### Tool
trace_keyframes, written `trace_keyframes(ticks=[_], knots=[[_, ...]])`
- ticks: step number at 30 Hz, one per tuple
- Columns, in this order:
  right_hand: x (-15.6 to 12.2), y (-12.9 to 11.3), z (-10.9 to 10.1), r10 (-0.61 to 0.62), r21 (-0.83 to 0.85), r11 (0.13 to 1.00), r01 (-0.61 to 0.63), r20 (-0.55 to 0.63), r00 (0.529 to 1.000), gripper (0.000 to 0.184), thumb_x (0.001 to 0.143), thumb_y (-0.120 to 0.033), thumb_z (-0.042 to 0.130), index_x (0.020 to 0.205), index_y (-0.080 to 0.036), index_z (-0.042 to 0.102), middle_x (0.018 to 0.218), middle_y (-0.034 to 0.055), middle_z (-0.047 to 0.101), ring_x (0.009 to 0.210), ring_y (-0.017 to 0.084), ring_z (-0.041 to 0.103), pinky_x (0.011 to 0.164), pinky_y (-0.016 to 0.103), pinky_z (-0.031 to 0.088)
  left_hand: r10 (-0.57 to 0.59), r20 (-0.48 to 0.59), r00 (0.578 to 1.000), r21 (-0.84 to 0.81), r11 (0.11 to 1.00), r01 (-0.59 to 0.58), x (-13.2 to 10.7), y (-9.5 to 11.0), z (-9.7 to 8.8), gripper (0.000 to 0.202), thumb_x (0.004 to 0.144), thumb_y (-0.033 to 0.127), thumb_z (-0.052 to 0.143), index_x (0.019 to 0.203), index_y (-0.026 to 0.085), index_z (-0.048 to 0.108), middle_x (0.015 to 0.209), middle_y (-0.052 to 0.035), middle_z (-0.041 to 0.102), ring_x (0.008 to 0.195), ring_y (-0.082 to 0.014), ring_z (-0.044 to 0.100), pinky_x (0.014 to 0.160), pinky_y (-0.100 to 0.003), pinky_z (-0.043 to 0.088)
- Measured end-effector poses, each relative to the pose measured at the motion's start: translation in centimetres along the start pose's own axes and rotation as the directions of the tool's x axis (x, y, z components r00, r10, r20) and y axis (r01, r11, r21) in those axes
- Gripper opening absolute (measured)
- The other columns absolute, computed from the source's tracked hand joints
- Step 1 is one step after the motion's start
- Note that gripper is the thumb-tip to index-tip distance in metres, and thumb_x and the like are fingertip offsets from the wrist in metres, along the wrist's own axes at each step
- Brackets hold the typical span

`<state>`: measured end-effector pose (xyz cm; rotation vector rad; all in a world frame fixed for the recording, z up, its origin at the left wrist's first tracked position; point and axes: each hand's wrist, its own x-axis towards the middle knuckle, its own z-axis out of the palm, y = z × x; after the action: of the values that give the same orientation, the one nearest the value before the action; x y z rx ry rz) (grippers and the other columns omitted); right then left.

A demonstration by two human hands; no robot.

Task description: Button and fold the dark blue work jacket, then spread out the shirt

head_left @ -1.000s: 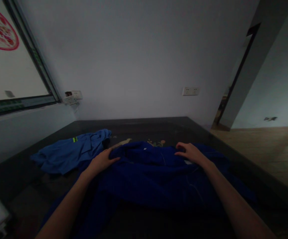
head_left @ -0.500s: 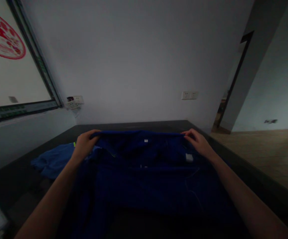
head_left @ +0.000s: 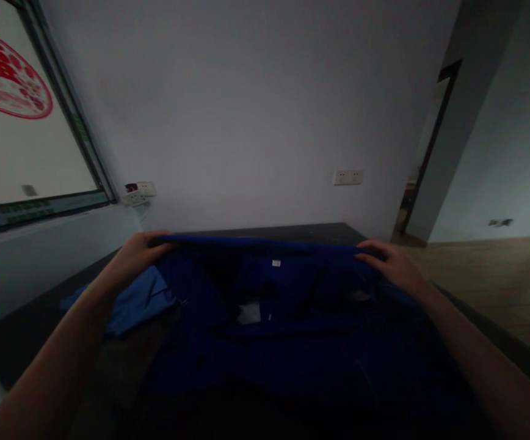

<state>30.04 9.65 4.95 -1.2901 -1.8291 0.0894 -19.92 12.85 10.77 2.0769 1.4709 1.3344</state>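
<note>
A dark blue garment [head_left: 287, 330] is stretched out in front of me over a dark table [head_left: 301, 231]. My left hand [head_left: 139, 252] is closed on the garment's upper left edge. My right hand [head_left: 391, 261] is closed on its upper right edge. Between the two hands the top edge is pulled taut and held above the table. A small white label [head_left: 276, 263] shows near the top middle, and a pale tag [head_left: 249, 313] lies lower down. A lighter blue garment [head_left: 130, 299] lies on the table under my left forearm.
A white wall stands behind the table, with sockets [head_left: 348, 177] on it and more sockets [head_left: 139, 192] at the left corner. A window with a red round sticker [head_left: 6, 79] is at left. A doorway [head_left: 423, 165] and wooden floor [head_left: 494, 281] lie to the right.
Both hands went from resting on the crumpled dark garment to gripping its top edge, then lifted it and drew apart, spreading the cloth wide. The view tilted slightly.
</note>
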Motion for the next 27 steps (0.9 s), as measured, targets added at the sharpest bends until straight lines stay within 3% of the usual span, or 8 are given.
trace_keyframes(ticks=[3,6,9,12,15,19,23,27], knots=[[-0.7,0.7,1.1,0.065,-0.024,0.998,-0.061,0.218,0.974,0.04,0.078,-0.058,0.055,0.083,-0.02,0.067,0.083,0.0037,0.069,0.077,0.022,0.062,0.072,0.033,0.046,-0.099,0.282,0.954,0.076,0.994,0.08,0.0,-2.5,1.0,0.039,0.066,0.05,0.062,0.083,0.015,0.07,0.073,-0.002,0.07,0.069,-0.0197,0.063,0.067,-0.03,0.052],[-1.1,1.4,1.6,0.077,-0.049,0.997,-0.063,0.39,0.917,0.039,0.074,-0.057,0.059,0.088,-0.021,0.068,0.089,0.0045,0.069,0.082,0.023,0.062,0.076,0.034,0.046,-0.132,0.375,0.918,0.12,0.988,0.093,0.0,-4.5,2.3,0.039,0.066,0.053,0.06,0.083,0.019,0.07,0.085,-0.0024,0.072,0.08,-0.0232,0.065,0.076,-0.031,0.051],[-1.6,2.1,1.1,0.045,-0.141,0.99,0.017,0.421,0.906,0.032,0.071,-0.051,0.063,0.08,-0.021,0.068,0.089,0.006,0.068,0.086,0.024,0.06,0.079,0.036,0.044,-0.149,0.376,0.914,0.143,0.984,0.102,-0.1,-5.6,2.9,0.037,0.063,0.053,0.061,0.079,0.021,0.071,0.086,-0.0024,0.073,0.084,-0.0247,0.065,0.081,-0.032,0.05],[-1.6,2.8,0.8,0.041,-0.288,0.956,0.064,0.344,0.938,0.02,0.074,-0.041,0.062,0.073,-0.022,0.066,0.085,0.0051,0.067,0.082,0.023,0.059,0.074,0.034,0.043,-0.195,0.384,0.903,0.117,0.98,0.162,0.2,-6.1,3.1,0.035,0.063,0.051,0.063,0.076,0.02,0.07,0.074,-0.0019,0.071,0.069,-0.0205,0.064,0.065,-0.028,0.051],[0.3,3.5,1.7,0.079,-0.373,0.928,0.01,0.222,0.972,0.012,0.078,-0.034,0.058,0.076,-0.022,0.063,0.08,0.0035,0.067,0.076,0.021,0.061,0.066,0.03,0.041,-0.272,0.352,0.896,0.01,0.958,0.287,1.9,-6.1,3.7,0.032,0.065,0.046,0.066,0.076,0.017,0.067,0.051,0.0024,0.057,0.041,-0.0112,0.049,0.038,-0.019,0.036],[6.0,4.4,5.1,0.136,-0.37,0.921,-0.123,0.007,0.991,0.009,0.081,-0.026,0.053,0.084,-0.021,0.06,0.074,0.0045,0.067,0.074,0.021,0.062,0.067,0.03,0.042,-0.384,0.216,0.898,-0.257,0.864,0.432,6.2,-6.1,6.4,0.019,0.071,0.031,0.066,0.07,0.013,0.06,0.042,0.0049,0.046,0.031,-0.0069,0.039,0.032,-0.015,0.028],[11.3,5.3,9.4,0.177,-0.279,0.937,-0.209,-0.134,0.975,0.023,0.084,-0.019,0.045,0.101,-0.014,0.059,0.102,0.0152,0.065,0.1,0.027,0.059,0.088,0.04,0.042,-0.376,0.063,0.924,-0.362,0.855,0.373,10.0,-6.5,10.6,0.022,0.084,0.028,0.051,0.098,0.012,0.057,0.069,-0.0035,0.063,0.054,-0.011,0.06,0.054,-0.023,0.051],[12.6,6.1,13.3,0.12,-0.211,0.97,-0.119,-0.009,0.993,0.052,0.081,-0.014,0.048,0.132,-0.009,0.041,0.143,0.0188,0.036,0.132,0.025,0.035,0.105,0.039,0.032,-0.33,-0.02,0.944,-0.329,0.894,0.305,10.2,-7.6,14.0,0.049,0.087,0.032,0.05,0.131,0.013,0.038,0.101,-0.0123,0.065,0.086,-0.0184,0.065,0.081,-0.036,0.051]])
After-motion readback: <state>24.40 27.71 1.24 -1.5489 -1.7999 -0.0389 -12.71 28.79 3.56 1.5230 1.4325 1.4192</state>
